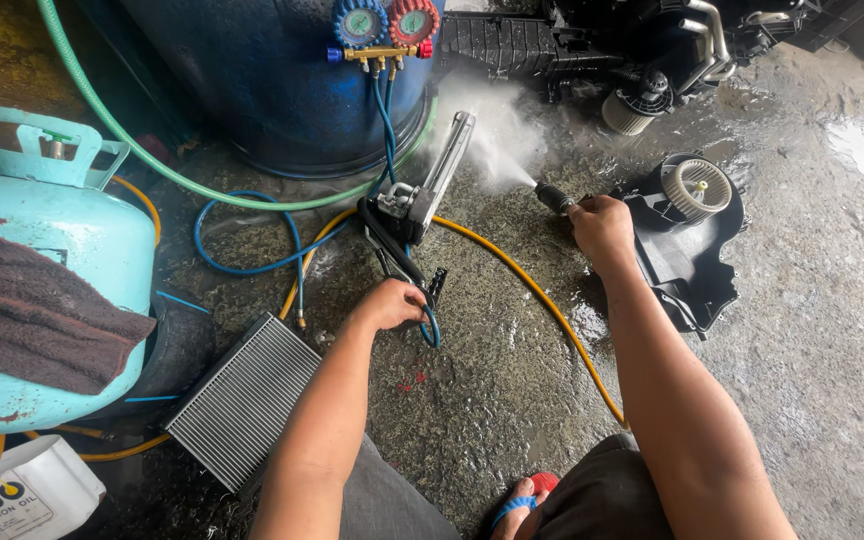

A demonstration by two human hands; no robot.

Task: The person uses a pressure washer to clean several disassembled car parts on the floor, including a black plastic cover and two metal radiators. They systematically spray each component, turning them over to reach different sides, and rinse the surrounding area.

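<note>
Wet concrete floor [802, 330]. Left hand [389, 303] fingers clamped on upright finned silver evaporator coil [430, 190]; right hand [602, 225] gripping black spray nozzle [553, 197]. Jet could bend fins, tip coil.

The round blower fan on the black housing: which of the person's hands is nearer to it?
Right. The right hand grips the spray nozzle just beside the blower fan; the left hand is farther away, across the wet floor.

Behind me sat a light-blue gas cylinder [47, 290] with a brown rag [37, 315] on it, plus a blue barrel [262, 80] and gauge set [384, 28].
</note>
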